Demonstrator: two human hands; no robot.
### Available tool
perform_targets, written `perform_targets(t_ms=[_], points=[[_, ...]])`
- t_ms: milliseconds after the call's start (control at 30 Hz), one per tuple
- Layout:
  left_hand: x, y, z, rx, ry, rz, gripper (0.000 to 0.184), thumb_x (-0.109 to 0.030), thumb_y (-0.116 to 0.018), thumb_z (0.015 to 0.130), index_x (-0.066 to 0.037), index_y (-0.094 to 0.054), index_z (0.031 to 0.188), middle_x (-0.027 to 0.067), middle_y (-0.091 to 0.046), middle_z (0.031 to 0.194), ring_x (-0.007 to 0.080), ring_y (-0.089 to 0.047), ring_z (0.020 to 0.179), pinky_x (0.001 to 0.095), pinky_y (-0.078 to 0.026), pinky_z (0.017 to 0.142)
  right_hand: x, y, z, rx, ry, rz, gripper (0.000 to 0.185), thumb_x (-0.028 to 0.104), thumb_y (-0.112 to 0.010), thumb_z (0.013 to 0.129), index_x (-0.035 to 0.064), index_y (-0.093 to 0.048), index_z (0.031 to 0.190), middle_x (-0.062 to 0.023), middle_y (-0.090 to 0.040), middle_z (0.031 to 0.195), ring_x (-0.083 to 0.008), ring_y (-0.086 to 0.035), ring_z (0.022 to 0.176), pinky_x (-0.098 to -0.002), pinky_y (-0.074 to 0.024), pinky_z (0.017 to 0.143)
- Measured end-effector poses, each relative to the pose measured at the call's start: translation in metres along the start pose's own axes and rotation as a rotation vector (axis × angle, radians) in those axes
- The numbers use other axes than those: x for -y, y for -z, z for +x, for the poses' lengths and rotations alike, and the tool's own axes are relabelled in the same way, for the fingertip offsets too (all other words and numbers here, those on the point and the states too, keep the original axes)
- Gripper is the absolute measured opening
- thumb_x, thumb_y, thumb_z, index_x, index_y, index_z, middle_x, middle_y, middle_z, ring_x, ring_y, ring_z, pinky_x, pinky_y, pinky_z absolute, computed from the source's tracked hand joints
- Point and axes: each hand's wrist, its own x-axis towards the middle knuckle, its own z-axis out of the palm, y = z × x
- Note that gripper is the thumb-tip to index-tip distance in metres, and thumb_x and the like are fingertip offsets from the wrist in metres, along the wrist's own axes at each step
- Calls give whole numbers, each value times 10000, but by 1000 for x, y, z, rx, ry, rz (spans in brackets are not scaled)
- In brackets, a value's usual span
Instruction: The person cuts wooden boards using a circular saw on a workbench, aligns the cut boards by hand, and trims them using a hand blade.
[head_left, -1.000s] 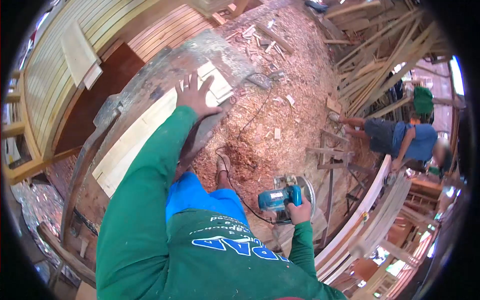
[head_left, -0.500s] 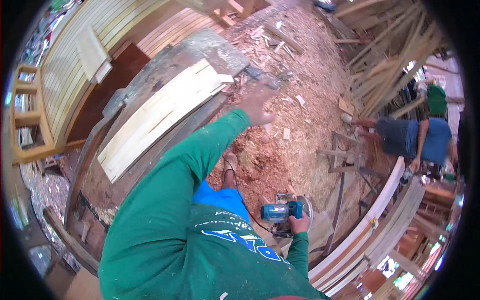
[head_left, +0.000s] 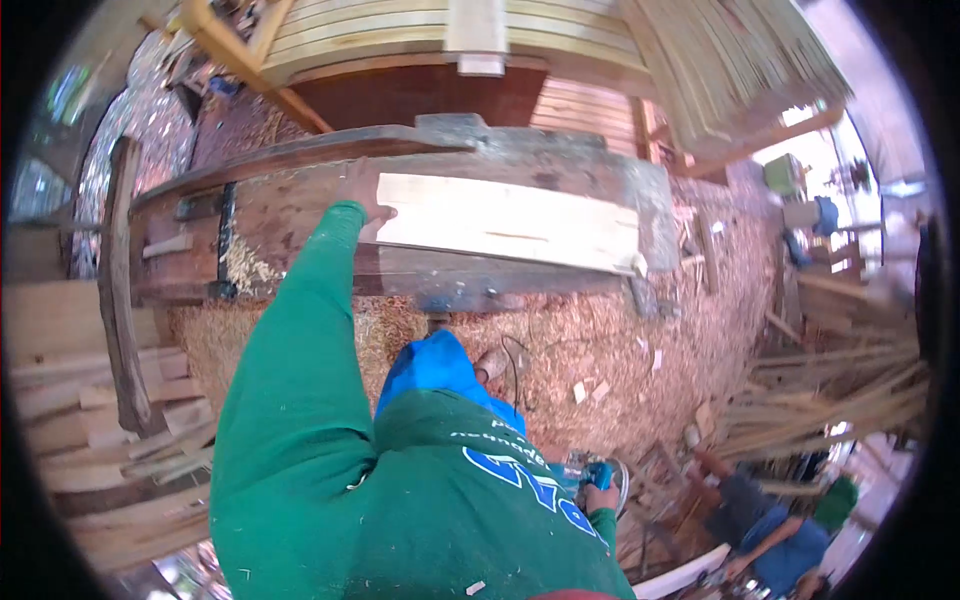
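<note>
A long pale wooden board (head_left: 500, 222) lies flat on the worn workbench (head_left: 300, 225). My left hand (head_left: 366, 190) is at the board's left end, thumb spread away from the fingers and touching the board's edge, with the fingers stretched along the bench beside it. Low on my right side, my right hand (head_left: 600, 497) is closed around the handle of a teal circular saw (head_left: 596, 474). My torso hides much of the saw, and part of its round blade guard shows past the hand.
Behind the bench stands a slatted wooden piece (head_left: 390, 35) with a short plank (head_left: 477, 35) on it. Wood shavings (head_left: 600, 340) cover the ground. A person in a blue shirt (head_left: 790, 550) is at lower right, near piled timber (head_left: 850, 390). An upright post (head_left: 122, 290) stands at left.
My view has turned left to face the bench. My left hand has gone from in the air beyond the board's far end to its left end. The saw stays in my right hand.
</note>
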Motion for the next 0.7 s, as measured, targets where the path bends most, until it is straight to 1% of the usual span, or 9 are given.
perform_targets(t_ms=[67,133,200,300,400,467,533,667,700], points=[[35,-19,11,36,-45,-47,1069,-568,-894,644,-124,-489,1528,230,-365,1641,390,-364,1516,507,-351,1235,18,12,10,9,-83,-142,299,81,-749,703,18,-757,995,-92,-751,848,-219,-697,737,-409,-573,717],[50,-62,39,4,-88,-230,1161,-550,-936,589,-164,-443,1567,226,-347,1655,409,-316,1537,525,-349,1233,7,19,36,24,-3,-177,308,82,-769,704,16,-754,1005,-82,-753,869,-214,-699,760,-403,-574,731],[39,-59,30,122,42,-399,1227,-601,-938,552,-190,-417,1585,193,-261,1699,436,-234,1563,598,-253,1257,12,28,61,26,45,-218,327,84,-787,707,13,-752,1025,-76,-756,889,-209,-700,778,-395,-573,747],[29,-17,-15,211,211,-410,1252,-631,-939,528,-213,-418,1586,190,-358,1655,437,-308,1532,599,-252,1253,58,32,64,49,-23,-206,380,96,-807,725,7,-749,1090,-84,-762,925,-197,-696,797,-377,-568,782],[18,-18,-87,75,283,-328,1197,-711,-899,532,-216,-487,1541,170,-481,1572,418,-416,1472,620,-308,1211,73,35,96,60,177,-276,378,83,-791,724,10,-755,1092,-87,-764,932,-195,-696,795,-372,-567,790],[24,-58,-111,136,328,-356,1130,-803,-828,555,-185,-569,1464,173,-556,1495,401,-496,1408,621,-371,1162,91,28,110,88,209,-179,357,27,-754,735,11,-740,1092,-88,-752,910,-204,-701,776,-373,-571,740],[24,-103,-151,90,209,-443,1119,-886,-757,568,-143,-619,1394,197,-577,1449,404,-554,1337,615,-422,1110,122,20,102,104,182,-69,356,-59,-720,752,3,-703,1103,-96,-728,868,-223,-704,738,-383,-580,646],[-14,-143,-212,141,405,-672,1249,-917,-745,570,6,-569,1394,266,-588,1408,417,-573,1316,516,-469,1099,145,7,123,112,317,-114,348,-91,-693,732,-20,-679,1073,-105,-723,884,-227,-684,679,-374,-581,604],[-17,-139,-218,229,419,-752,1322,-915,-744,578,36,-486,1460,284,-495,1502,431,-492,1397,512,-421,1157,152,6,125,123,303,-158,352,-78,-697,728,-26,-679,1076,-113,-722,891,-239,-685,689,-388,-581,618]])
